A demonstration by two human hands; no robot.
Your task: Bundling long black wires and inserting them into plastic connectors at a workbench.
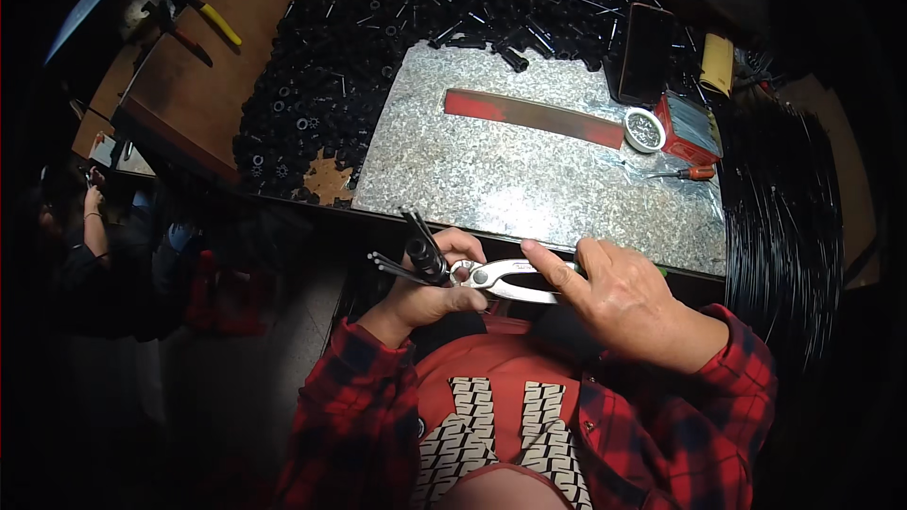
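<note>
My left hand (pixel 425 304) is closed around a black part with a round hollow end (pixel 422 253) and several thin black ribs sticking out to the left and up. It resembles the hub of an umbrella frame. My right hand (pixel 625 295) grips a pair of silver end-cutting pliers (pixel 493 276) by the handles, its index finger stretched along one of them. The plier jaws are at the black part, by my left fingertips. Whether the jaws bite on anything is too small to tell. Both hands are just in front of the table's near edge.
Behind a speckled stone slab (pixel 472 165) lies a big heap of black parts (pixel 331 66). On the slab are a red-brown bar (pixel 529 117), a small white dish (pixel 644 130), a red box (pixel 694 137) and a screwdriver (pixel 697 173). Black rods (pixel 784 217) hang at right; a co-worker (pixel 90 227) is far left.
</note>
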